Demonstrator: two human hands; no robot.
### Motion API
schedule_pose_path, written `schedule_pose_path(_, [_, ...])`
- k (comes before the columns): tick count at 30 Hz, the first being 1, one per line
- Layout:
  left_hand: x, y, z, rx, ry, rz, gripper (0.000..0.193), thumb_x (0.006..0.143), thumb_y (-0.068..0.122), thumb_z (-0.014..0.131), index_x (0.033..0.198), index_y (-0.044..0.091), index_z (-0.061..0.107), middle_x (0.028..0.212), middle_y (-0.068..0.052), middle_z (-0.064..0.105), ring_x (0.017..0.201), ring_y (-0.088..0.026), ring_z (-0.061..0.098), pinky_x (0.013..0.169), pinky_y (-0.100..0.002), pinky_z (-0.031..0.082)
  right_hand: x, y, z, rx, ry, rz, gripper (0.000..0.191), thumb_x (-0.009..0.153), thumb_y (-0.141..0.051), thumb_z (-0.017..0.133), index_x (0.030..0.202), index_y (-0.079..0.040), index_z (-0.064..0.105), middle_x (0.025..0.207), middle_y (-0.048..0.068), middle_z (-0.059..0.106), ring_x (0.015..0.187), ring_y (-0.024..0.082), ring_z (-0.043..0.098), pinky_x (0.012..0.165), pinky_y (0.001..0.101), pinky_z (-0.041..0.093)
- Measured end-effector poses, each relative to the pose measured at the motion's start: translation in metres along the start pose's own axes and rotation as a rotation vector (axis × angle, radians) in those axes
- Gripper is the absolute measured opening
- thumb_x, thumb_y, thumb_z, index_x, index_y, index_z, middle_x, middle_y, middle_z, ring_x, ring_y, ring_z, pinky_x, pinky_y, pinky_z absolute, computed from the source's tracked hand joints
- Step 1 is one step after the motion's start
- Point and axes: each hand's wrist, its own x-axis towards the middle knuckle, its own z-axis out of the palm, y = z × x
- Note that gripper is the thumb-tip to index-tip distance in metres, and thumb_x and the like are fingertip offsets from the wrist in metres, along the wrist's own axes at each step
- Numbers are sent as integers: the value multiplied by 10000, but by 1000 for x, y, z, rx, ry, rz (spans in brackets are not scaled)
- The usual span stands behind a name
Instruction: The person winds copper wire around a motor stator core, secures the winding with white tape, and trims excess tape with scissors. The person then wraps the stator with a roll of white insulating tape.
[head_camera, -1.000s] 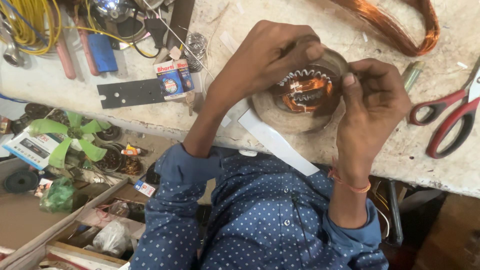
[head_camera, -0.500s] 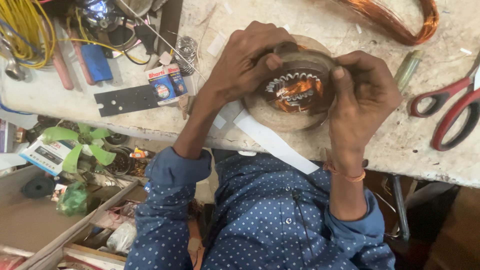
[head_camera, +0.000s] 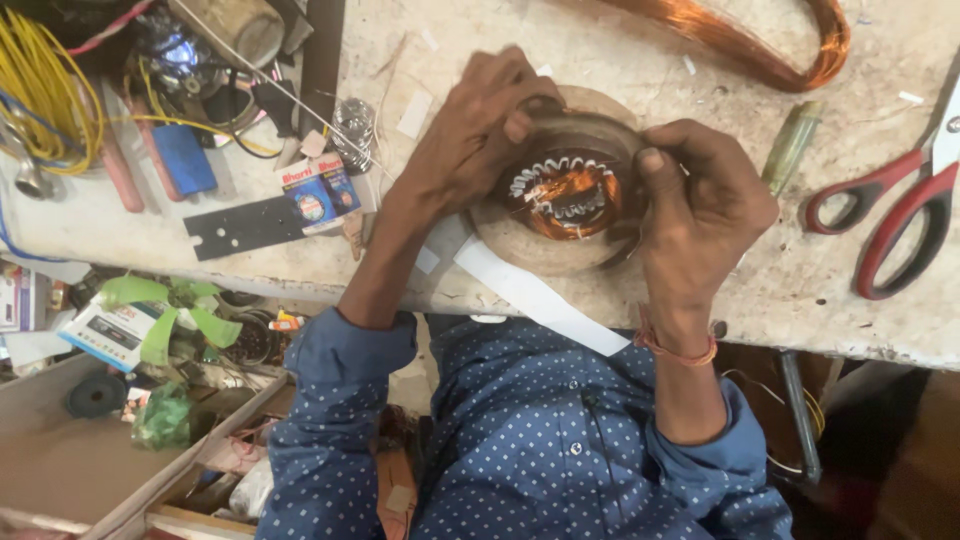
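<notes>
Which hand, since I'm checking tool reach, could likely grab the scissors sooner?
Right, probably. The right hand grips the motor winding on the side nearest the scissors; the left hand holds its opposite side, farther away.

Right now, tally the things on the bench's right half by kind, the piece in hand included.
Motor stator with copper windings: 1
Loose copper wire coil: 1
Red-handled scissors: 1
Green-handled screwdriver: 1
White paper strip: 1
Total: 5

left hand (head_camera: 480, 130); right hand (head_camera: 700, 215); both gripping motor stator (head_camera: 565, 190); scissors (head_camera: 900, 215) nearby
</notes>
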Motion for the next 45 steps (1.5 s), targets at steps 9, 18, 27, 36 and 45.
schedule_pose_path(9, [-6, 1, 1, -50, 56, 19, 843, 1087, 739, 210, 1209, 58, 691, 1087, -134, 550, 1065, -323, 550, 934, -449, 459, 3, -4, -1, 22, -38, 33, 122, 1075, 156, 687, 1169, 78, 677, 1054, 78, 697, 928, 87, 652, 826, 188, 541])
schedule_pose_path(18, [-5, 35, -13, 218, 174, 88, 570, 1104, 525, 375, 1148, 68, 712, 981, -124, 614, 1052, -298, 514, 932, -446, 436, 12, -28, 4, 17, -61, 18, 158, 1025, 166, 663, 1151, 73, 682, 1042, 94, 717, 929, 117, 679, 830, 240, 568])
schedule_pose_path(27, [-19, 58, -20, 216, 232, 90, 409, 1046, 392, 563, 1227, 44, 680, 1105, -89, 719, 1073, -302, 546, 971, -431, 420, 17, -36, 10, 38, -68, 111, 144, 992, 134, 669, 1113, 57, 676, 997, 83, 707, 890, 115, 680, 800, 236, 571])
schedule_pose_path(36, [-38, 83, -13, 26, 313, -79, 684, 930, 321, 751, 1466, 7, 464, 1386, -259, 557, 1246, -396, 606, 1034, -455, 527, 20, -34, 9, -91, -47, 98, 174, 992, 34, 707, 1165, 22, 696, 1010, 48, 716, 901, 85, 662, 796, 209, 533])
schedule_pose_path(45, [-30, 101, -4, 330, 354, -83, 748, 857, 156, 794, 1475, -43, 423, 1227, -230, 636, 1033, -374, 723, 841, -391, 630, 16, -38, 10, -182, -22, 98, 124, 1026, -64, 690, 1083, 40, 726, 897, 58, 715, 766, 95, 656, 683, 222, 527])
